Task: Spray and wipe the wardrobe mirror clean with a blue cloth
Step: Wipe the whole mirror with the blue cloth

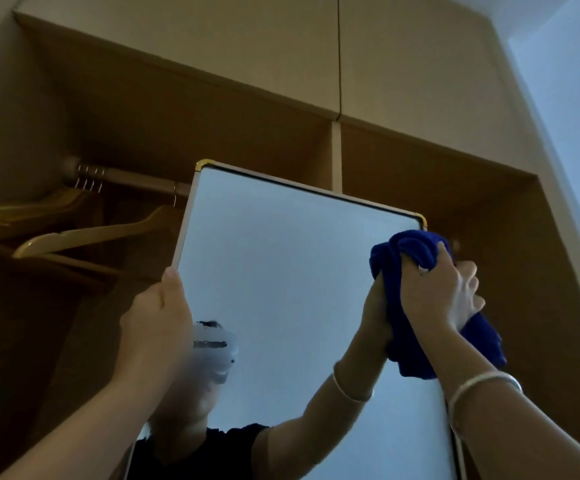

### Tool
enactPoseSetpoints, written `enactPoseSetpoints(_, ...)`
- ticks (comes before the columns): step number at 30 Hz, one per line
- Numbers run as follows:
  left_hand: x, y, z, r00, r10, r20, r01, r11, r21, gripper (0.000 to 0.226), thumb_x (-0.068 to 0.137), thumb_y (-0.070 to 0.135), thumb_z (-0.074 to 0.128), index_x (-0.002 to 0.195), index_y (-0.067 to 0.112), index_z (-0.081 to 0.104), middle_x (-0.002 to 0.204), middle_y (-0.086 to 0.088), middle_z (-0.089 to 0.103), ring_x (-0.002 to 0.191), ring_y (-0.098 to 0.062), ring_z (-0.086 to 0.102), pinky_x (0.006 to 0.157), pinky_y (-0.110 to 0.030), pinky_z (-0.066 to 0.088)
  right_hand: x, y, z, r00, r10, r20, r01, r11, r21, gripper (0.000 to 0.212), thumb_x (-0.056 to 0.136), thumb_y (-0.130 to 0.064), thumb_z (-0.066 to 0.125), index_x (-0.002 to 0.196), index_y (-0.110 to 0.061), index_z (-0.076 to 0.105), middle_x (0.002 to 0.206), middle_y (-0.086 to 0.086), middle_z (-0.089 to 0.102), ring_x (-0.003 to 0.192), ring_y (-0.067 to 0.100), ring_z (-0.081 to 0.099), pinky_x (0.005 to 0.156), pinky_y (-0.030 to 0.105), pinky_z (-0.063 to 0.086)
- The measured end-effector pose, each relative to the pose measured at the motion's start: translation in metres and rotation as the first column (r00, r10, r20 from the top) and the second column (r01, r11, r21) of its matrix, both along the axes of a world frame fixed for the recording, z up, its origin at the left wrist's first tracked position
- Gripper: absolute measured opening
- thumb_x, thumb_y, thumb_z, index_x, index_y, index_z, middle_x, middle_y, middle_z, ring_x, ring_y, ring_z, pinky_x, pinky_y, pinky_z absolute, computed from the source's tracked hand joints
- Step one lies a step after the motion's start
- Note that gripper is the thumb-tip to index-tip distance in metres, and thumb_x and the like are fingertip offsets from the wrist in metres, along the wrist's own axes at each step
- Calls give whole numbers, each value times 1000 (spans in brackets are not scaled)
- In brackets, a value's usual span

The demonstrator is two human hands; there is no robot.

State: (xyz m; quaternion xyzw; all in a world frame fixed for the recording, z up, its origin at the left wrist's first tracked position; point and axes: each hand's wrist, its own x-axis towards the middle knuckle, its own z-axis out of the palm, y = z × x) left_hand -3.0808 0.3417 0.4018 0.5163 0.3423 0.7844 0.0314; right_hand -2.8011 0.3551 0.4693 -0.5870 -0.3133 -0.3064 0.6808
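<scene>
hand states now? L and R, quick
Left hand: grips the left edge of the mirror, steadying it.
Right hand: closed on the bunched blue cloth, pressed at the mirror's upper right edge.

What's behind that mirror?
Behind the mirror: open wardrobe shelving, a rail with wooden hangers at its left. Whatever sits directly behind the glass is covered.

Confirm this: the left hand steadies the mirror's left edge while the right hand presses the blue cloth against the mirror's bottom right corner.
Not quite. The head view shows the right hand gripping the blue cloth at the mirror's top right corner, just under the gold corner piece, not the bottom. The rest stands: the left hand holds the mirror's left edge.
</scene>
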Motion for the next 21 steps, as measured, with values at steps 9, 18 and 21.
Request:
enactPoseSetpoints(9, 1, 5, -1, 1000, -13, 23, 14, 1000, -10, 54, 101, 36, 25, 66, 5, 51, 58, -11, 45, 56, -23, 45, 56, -32, 33, -63, -16, 13, 988, 79, 135, -70, 995, -75, 53, 93, -48, 38, 140, -24, 33, 127, 12, 40, 115, 31, 39, 98, 44, 27)
enactPoseSetpoints(18, -3, -1, 1, 962, -271, 25, 272, 954, -129, 81, 93, 59, 11, 138, -2, 38, 134, -29, 47, 125, -42, 43, 107, -50, 31, -183, -35, -8, 803, 199, 562, -115, 977, -180, 61, 96, -43, 39, 147, -22, 12, 137, 11, 32, 122, 28, 34, 102, 42, 27)
enactPoseSetpoints(21, -12, 1, -4, 861, -508, 22, 508, 858, -83, 102, 70, 86, 19, 144, 16, 32, 141, -19, 44, 132, -34, 40, 111, -54, 27, -212, -31, -30, 701, 160, 695, -48, 983, -178, 65, 92, -43, 49, 146, -20, 21, 131, 12, 41, 116, 29, 42, 98, 42, 33)
